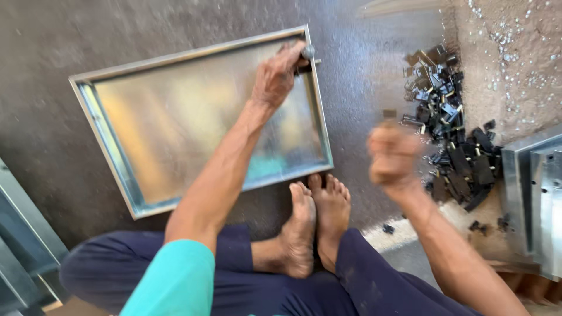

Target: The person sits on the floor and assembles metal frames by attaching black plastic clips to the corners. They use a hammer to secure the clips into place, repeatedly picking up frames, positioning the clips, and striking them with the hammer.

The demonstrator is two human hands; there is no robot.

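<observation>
steel tray (175,117) under left hand (275,76)

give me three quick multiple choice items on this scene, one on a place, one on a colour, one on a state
1. Where does the pile of small black clips lie?
A. inside the tray
B. on the floor right of the tray, by the wall
C. on the person's lap

2. What colour is the sleeve on the left arm?
A. red
B. white
C. teal

3. How does the left hand stand?
A. gripping the far right corner of the metal tray, a round knob by its fingers
B. flat on the floor
C. resting on the feet

Answers: 1 B, the clips lie heaped on the floor beside the wall; 2 C, the sleeve shows teal; 3 A, its fingers curl at the tray's rim.
</observation>
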